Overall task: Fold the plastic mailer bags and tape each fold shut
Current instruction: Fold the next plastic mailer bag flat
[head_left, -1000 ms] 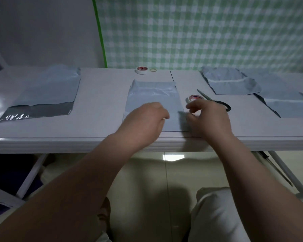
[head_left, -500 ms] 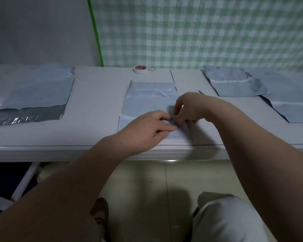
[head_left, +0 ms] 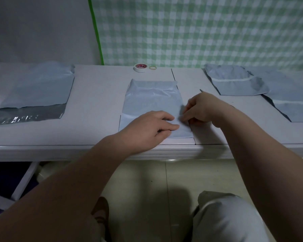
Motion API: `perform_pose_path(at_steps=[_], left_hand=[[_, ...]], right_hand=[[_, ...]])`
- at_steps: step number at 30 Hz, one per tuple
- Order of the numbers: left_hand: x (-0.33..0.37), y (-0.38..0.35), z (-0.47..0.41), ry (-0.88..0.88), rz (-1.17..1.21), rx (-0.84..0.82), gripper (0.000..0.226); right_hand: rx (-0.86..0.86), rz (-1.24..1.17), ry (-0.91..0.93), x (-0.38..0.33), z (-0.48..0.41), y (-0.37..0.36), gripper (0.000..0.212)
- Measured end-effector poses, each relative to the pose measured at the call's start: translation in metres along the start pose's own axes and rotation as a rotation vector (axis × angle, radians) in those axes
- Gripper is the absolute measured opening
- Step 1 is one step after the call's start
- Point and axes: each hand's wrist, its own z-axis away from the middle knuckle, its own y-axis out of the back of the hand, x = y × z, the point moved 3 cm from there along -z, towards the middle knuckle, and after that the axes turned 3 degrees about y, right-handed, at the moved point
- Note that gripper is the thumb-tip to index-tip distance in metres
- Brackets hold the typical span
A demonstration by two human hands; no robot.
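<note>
Fingers of the right hand are curled and bunched, thumb and forefinger closing together on the right edge of the mailer. Whether anything else sits between those tips cannot be told. That wrist reaches in from the right, above the table.

Left hand rests on the mailer's near part, palm down. Its thumb and forefinger lie straight and a little apart, pressing the plastic flat. Its other fingers tuck under. The forefinger tip is just beside the right hand's tips.

In the head view the mailer lies in the middle of the table, close to the near edge, long side running away from the person. A lighter band crosses its near end, where the left hand presses.

A tape roll sits at the far edge behind the mailer, with a rubber band just beside it on the right. Well apart on the left lies a flat bag with a dark strip at its near end. On the right lie two more bags, overlapping, each with a pale line across it.

Green checked cloth hangs behind the table. A knee in light trousers shows below.
</note>
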Motion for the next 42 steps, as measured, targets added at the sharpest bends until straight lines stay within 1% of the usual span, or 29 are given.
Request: perform_pose_path(at_steps=[2,5,9,13,19,27,29,31,36,37,39,42], left_hand=[[0.0,0.0,0.0,-0.001,-0.018,-0.003,0.032],[-0.001,0.0,0.0,-0.009,-0.028,0.0,0.032],[0.0,-0.001,-0.001,-0.009,-0.021,0.003,0.032],[0.001,0.0,-0.001,-0.018,-0.03,0.002,0.033],[0.0,0.0,-0.001,-0.006,-0.038,-0.006,0.033],[0.0,-0.001,-0.002,-0.007,-0.05,-0.009,0.034],[0.0,0.0,-0.002,-0.007,-0.047,-0.008,0.034],[0.001,0.0,-0.001,-0.004,-0.049,-0.009,0.034],[0.003,0.006,-0.007,0.016,-0.013,-0.014,0.031],[0.005,0.008,-0.011,0.02,-0.02,-0.019,0.029],[0.009,0.013,-0.021,0.044,-0.022,-0.023,0.024],[0.014,0.017,-0.037,0.107,-0.019,0.006,0.018]], right_hand=[[0.002,-0.02,-0.01,0.001,0.0,-0.001,0.017],[-0.009,-0.022,-0.014,-0.003,0.002,-0.002,0.026],[-0.042,-0.025,0.012,-0.013,0.005,-0.003,0.013],[-0.034,0.004,0.051,-0.02,0.004,-0.001,0.013],[-0.014,-0.032,0.014,-0.01,-0.002,0.001,0.015],[0.051,0.161,-0.005,-0.015,0.003,-0.001,0.026],[0.022,0.13,-0.008,-0.014,0.002,0.0,0.027],[0.005,0.039,-0.012,-0.012,0.001,0.002,0.027],[0.033,-0.164,-0.002,-0.005,0.007,0.007,0.008],[0.039,-0.163,0.002,-0.002,0.008,0.007,0.008],[0.028,-0.084,0.013,0.003,0.012,0.003,0.013],[0.058,-0.008,0.074,0.005,0.018,-0.003,0.019]])
